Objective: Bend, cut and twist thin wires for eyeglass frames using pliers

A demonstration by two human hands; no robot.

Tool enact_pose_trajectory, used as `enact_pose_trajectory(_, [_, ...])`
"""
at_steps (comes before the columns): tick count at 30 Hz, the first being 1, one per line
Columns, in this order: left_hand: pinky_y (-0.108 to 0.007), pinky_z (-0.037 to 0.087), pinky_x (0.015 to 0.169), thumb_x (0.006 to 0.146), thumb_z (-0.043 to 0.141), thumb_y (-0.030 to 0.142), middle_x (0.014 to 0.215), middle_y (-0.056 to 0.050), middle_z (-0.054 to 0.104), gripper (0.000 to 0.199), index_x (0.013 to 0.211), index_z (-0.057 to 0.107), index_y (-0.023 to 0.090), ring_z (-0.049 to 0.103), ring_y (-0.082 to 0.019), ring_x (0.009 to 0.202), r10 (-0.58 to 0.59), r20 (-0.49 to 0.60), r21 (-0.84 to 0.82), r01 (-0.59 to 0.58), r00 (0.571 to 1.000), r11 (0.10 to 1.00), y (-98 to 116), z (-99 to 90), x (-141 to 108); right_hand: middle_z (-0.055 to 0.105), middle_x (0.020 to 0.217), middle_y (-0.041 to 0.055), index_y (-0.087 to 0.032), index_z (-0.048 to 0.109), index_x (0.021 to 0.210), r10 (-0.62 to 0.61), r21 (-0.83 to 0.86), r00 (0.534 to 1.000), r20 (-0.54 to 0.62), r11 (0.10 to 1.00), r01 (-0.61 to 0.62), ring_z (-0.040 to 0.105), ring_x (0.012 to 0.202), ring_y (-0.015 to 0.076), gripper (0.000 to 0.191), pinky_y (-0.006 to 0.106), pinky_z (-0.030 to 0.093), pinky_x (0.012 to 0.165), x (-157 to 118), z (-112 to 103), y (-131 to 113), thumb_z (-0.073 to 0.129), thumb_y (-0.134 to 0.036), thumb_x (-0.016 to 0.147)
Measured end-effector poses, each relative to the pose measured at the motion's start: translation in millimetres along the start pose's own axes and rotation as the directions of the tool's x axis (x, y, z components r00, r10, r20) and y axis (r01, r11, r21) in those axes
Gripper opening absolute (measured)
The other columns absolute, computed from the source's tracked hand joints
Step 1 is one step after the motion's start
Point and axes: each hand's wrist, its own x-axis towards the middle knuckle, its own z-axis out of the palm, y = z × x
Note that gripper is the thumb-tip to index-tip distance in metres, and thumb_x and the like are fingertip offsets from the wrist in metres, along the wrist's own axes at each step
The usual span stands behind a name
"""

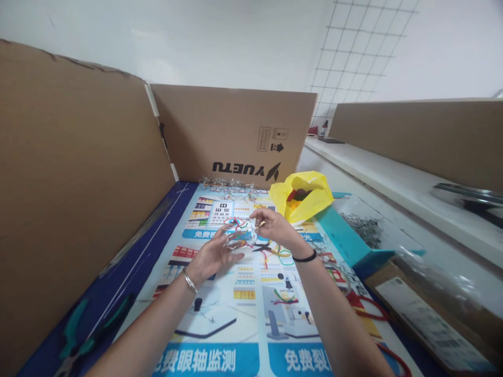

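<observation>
Wire tangle (247,234), thin silvery with coloured strands, sits between the two hands over the poster (247,309) on the counter (163,214). From left hand (217,254) it's at 2 o'clock, against the fingers; that hand is spread, thumb apart, can't tell if any strand is gripped. From right hand (273,228) it's at 9 o'clock, right by the fingertips; fingers curled in, can't tell if pinching a strand.

Off right hand: yellow-handled pliers (280,252) at 6, loose red-green wires (285,299) farther out near 6, yellow bag (314,195) at 1, turquoise box (349,248) with small metal bits (365,229) at 3. Green-handled pliers (74,329) at 8 from left hand, well apart.
</observation>
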Motion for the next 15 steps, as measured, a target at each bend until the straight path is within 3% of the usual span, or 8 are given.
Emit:
enact_pose_trajectory(10, [-0.027,0.048,0.073,0.068,0.074,0.021,0.091,-0.001,0.064,0.033,0.094,0.054,0.023,0.062,-0.015,0.089,0.188,-0.244,0.153,-0.153,0.951,0.976,-3,-9.4,8,0.050,0.074,-0.0036,-0.020,0.054,0.095,0.054,-0.031,0.998,-0.043,0.998,-0.055,0.050,0.064,0.0100,0.034,0.023,0.040,0.058,3,2,17,0.060,-0.012,0.062])
enact_pose_trajectory(15, [-0.026,0.048,0.065,0.065,0.075,0.022,0.086,0.000,0.062,0.029,0.085,0.054,0.020,0.061,-0.015,0.081,0.186,-0.296,0.160,-0.143,0.937,0.977,-6,-11.8,11,0.051,0.072,-0.0045,-0.020,0.052,0.089,0.065,-0.032,0.996,-0.068,0.997,-0.068,0.050,0.065,0.0105,0.031,0.024,0.041,0.062,5,5,31,0.060,-0.012,0.060])
